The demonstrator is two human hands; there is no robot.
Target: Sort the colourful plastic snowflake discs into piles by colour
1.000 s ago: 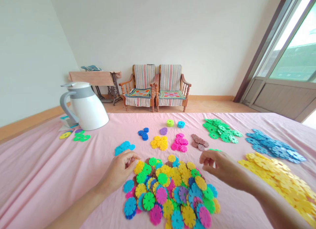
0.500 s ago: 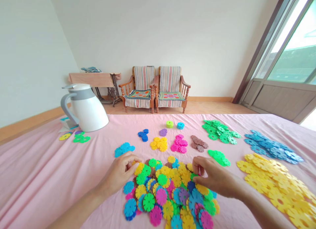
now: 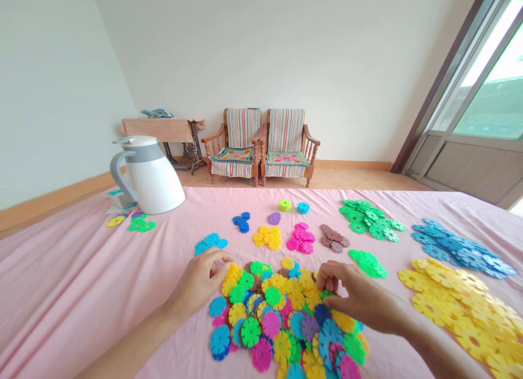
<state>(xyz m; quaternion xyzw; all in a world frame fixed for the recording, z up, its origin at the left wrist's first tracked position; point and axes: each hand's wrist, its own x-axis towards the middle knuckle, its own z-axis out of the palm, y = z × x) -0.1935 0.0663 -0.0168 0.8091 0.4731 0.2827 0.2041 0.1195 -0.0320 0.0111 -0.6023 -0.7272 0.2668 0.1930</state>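
A mixed heap of notched plastic discs [image 3: 281, 319] in many colours spreads across the pink cloth in front of me. My left hand [image 3: 207, 274] is at the heap's upper left edge, thumb and index finger apart beside some yellow discs [image 3: 231, 275], with nothing visible between them. Over the upper right edge, my right hand [image 3: 347, 289] has its fingers bent and its thumb apart from them. A green disc [image 3: 326, 294] shows in that gap, not visibly gripped. The right palm is turned away from view.
Sorted piles surround the heap: light blue [image 3: 211, 243], yellow [image 3: 267, 237], pink [image 3: 301, 239], brown [image 3: 334, 238] and green [image 3: 368, 263]. A large yellow pile [image 3: 469, 313] lies right. At the left stands a white jug [image 3: 157, 180]. Two armchairs [image 3: 241, 145] are beyond the table.
The view has swung slightly left, so everything appears further right. My left fingers have come away from the yellow discs. My right hand has shifted a little left over the heap.
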